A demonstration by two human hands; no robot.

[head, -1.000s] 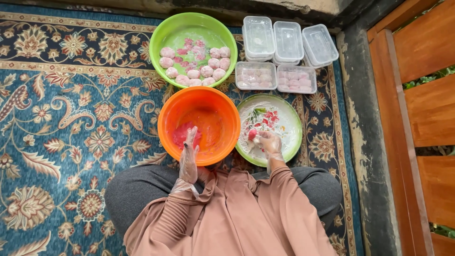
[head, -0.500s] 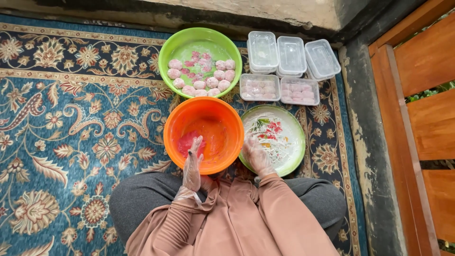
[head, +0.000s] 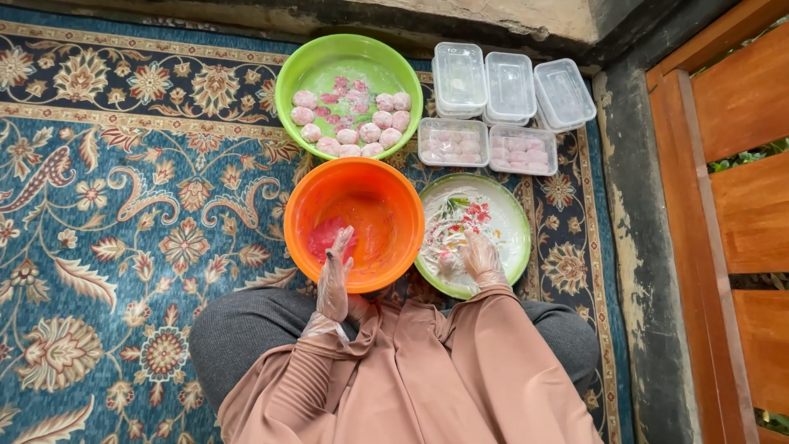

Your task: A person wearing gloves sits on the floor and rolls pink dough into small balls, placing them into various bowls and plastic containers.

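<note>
My left hand point(head: 334, 275), in a thin clear glove, reaches into the orange bowl point(head: 386, 189) and touches the pink dough point(head: 323, 236) at its bottom. My right hand point(head: 480, 257), also gloved, rests palm down on the floured green-rimmed plate point(head: 509, 215) with its flower pattern, pressing a small pale pink piece point(head: 448, 261) of dough. Behind them a green bowl point(head: 329, 62) holds several pink dough balls point(head: 362, 131). I sit cross-legged with pink sleeves and grey trousers.
Three empty clear plastic boxes with lids point(head: 509, 82) stand at the back, two filled boxes point(head: 485, 146) of pink balls in front of them. A patterned blue carpet point(head: 123, 214) covers the floor. A concrete strip point(head: 641, 247) and wooden slats point(head: 740, 164) run along the right.
My left hand stays in the orange bowl on the pink dough. My right hand has shifted a little on the plate, now flat over a dough piece.
</note>
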